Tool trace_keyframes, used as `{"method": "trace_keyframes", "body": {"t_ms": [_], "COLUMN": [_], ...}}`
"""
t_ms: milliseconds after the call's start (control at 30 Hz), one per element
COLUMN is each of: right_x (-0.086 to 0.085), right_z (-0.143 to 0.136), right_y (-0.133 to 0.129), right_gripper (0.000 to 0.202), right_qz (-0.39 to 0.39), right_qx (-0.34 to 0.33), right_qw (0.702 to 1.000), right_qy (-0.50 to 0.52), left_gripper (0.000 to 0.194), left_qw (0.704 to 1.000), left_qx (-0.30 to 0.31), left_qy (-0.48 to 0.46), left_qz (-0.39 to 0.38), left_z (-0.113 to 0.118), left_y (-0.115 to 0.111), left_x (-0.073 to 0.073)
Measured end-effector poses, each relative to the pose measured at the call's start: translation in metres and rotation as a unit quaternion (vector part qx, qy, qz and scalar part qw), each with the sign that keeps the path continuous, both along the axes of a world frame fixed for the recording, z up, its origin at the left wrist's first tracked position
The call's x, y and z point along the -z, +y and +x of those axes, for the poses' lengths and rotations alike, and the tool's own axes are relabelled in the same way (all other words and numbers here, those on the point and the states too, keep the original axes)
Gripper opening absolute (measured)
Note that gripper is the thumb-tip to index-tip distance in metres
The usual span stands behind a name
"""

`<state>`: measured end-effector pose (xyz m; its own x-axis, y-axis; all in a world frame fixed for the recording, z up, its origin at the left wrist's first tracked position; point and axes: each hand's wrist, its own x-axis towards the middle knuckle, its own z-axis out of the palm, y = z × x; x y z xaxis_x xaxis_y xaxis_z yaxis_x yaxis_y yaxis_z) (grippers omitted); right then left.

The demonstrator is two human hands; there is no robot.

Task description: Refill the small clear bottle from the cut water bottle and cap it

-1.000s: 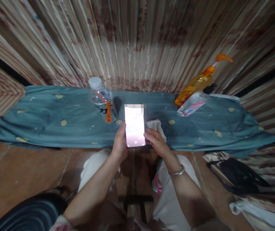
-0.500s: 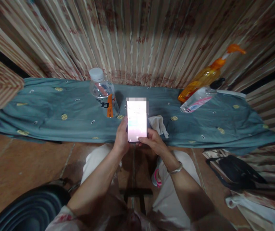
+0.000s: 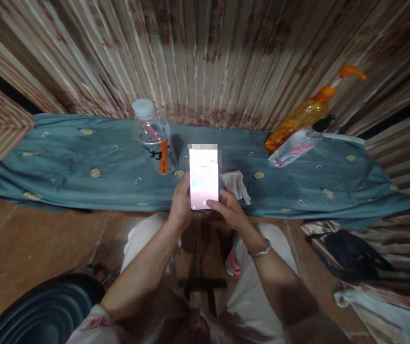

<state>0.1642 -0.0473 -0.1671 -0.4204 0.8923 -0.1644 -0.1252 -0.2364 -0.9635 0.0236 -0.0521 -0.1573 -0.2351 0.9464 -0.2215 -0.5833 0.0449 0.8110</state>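
A phone (image 3: 204, 179) with a bright, lit screen is held upright between both hands, over the front part of the cloth-covered table. My left hand (image 3: 181, 203) is wrapped round its left edge. My right hand (image 3: 229, 206) grips the lower right side, its thumb on the bottom of the screen. A crumpled white tissue (image 3: 236, 186) lies on the cloth just right of the phone. To the left stands a clear bottle (image 3: 156, 143) with a white cap and an orange label.
The table wears a green patterned cloth (image 3: 65, 162). An orange pump bottle (image 3: 300, 119) and a clear bottle with a pink label (image 3: 294, 149) stand at the right. Pleated curtains (image 3: 205, 62) hang behind. A black bag (image 3: 351, 251) is at lower right, a dark ridged round object (image 3: 47, 310) at lower left.
My right thumb has shifted slightly up on the screen. The view has moved very slightly; both hands still hold the phone.
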Motion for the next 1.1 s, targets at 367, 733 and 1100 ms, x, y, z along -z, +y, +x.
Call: {"method": "trace_keyframes", "body": {"t_ms": [367,733,1100], "right_x": [-0.001,0.002,-0.001], "right_z": [0.015,0.015,0.016], "right_y": [0.023,0.02,0.017], "right_gripper": [0.035,0.027,0.022], "right_qz": [0.042,0.049,0.068], "right_qx": [0.15,0.074,0.0], "right_qw": [0.986,0.996,0.997], "right_qy": [0.05,0.011,-0.047], "left_gripper": [0.05,0.049,0.053], "left_qw": [0.997,0.998,0.999], "left_qx": [-0.018,-0.019,-0.015], "left_qy": [-0.065,-0.055,-0.045], "left_qz": [-0.034,-0.021,-0.021], "left_z": [0.007,0.01,0.012], "left_y": [-0.001,-0.001,0.001], "left_x": [-0.013,-0.016,-0.016]}}
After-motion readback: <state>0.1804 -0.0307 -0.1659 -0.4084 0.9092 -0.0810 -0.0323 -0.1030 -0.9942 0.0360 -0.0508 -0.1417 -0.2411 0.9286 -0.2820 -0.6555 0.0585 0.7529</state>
